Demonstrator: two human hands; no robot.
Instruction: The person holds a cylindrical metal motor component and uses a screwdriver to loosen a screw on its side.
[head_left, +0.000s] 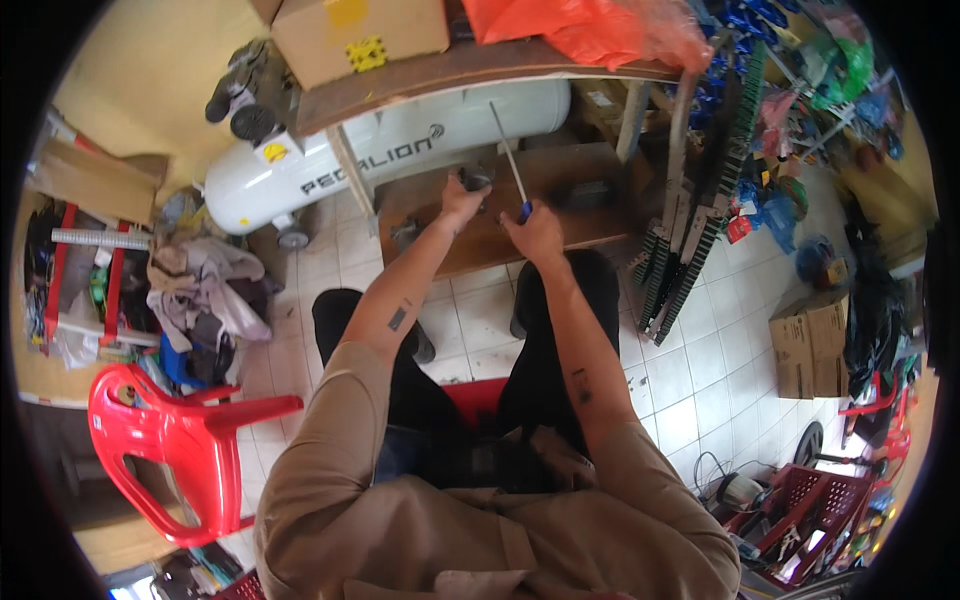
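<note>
In the head view, the right hand [538,232] holds a long blue-handled screwdriver with a thin, straight metal shaft [508,153]. Its fingers are curled shut around the handle, so the grip end lies inside the fist and the whole shaft stands clear beyond it. The shaft's long axis runs from the hand toward the far side and slightly left, its tip the farthest point, in front of the white tank behind.

The left hand [462,203] is just beside, to the left, its fingers closed about a small, dark, rounded part [476,180]; blur hides the exact grip. This part sits left of the shaft; whether the two touch, I cannot tell.

Both hands are over a low brown wooden bench [465,257]. A flat dark object [588,192] lies on its right side, and a greyish lump [405,236] is on its left.

Beyond the bench, the large white cylindrical metal tank [270,195] carries bold dark lettering along its side, a dark emblem near its middle, and yellow stickers toward its left end. Above it, on a brown wooden shelf [480,72], stands a tan cardboard box [410,30] with a yellow-and-black label; right of it is a crumpled orange-red plastic sheet [600,25].
</note>
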